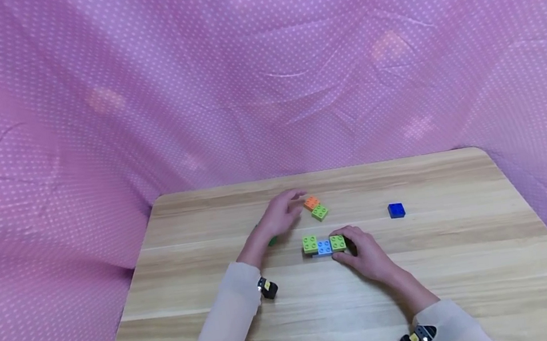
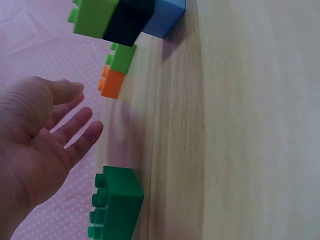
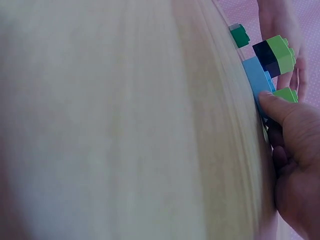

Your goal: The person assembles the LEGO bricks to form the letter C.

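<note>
My right hand [image 1: 370, 255] grips the right end of a joined brick build, its thumb on the side of the light blue brick [image 3: 256, 77]. A lime green brick [image 1: 337, 243] sits on that end. At the build's left end, another lime green brick [image 1: 309, 243] tops a dark brick [image 2: 131, 21]. My left hand [image 1: 280, 215] holds nothing; its fingers are loosely extended near an orange brick [image 1: 311, 203] and a lime green brick [image 1: 319, 212] that touch each other. A dark green brick [image 2: 120, 200] lies under the left forearm, mostly hidden in the head view.
A dark blue brick [image 1: 396, 211] lies by itself on the right part of the wooden table [image 1: 469, 237]. Pink dotted cloth [image 1: 261, 80] hangs behind the table and along both sides.
</note>
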A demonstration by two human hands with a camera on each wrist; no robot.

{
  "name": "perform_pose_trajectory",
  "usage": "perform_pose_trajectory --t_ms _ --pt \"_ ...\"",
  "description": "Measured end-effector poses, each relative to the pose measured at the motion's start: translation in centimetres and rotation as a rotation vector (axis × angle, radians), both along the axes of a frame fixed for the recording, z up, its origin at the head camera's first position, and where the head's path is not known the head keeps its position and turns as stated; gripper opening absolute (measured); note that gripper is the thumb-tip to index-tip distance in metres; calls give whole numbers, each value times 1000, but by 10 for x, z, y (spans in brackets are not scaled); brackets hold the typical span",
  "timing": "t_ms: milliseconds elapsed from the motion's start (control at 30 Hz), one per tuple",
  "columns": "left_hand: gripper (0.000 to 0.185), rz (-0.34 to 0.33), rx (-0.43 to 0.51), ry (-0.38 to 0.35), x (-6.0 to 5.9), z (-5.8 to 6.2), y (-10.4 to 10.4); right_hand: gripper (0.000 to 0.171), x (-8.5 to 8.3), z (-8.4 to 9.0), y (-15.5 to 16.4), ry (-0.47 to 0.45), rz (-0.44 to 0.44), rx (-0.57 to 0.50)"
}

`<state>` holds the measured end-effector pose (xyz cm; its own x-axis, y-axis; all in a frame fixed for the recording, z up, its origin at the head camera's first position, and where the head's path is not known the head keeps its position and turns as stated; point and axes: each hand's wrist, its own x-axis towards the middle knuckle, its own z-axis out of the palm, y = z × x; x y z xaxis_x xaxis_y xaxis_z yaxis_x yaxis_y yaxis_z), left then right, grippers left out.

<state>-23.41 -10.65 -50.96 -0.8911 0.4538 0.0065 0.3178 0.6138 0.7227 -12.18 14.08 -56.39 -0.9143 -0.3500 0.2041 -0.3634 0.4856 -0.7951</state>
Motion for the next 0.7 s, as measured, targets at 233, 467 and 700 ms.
perform_pose_trajectory --t_ms 233,467,700 --pt "51 -145 -107 45 -15 -6 11 43 0 0 0 -10 -5 4" --pt "39 -148 -128 52 -19 -7 16 43 0 1 0 -5 -5 6" --pt "34 -105 -127 42 -20 -14 13 42 0 0 1 -17 -8 19"
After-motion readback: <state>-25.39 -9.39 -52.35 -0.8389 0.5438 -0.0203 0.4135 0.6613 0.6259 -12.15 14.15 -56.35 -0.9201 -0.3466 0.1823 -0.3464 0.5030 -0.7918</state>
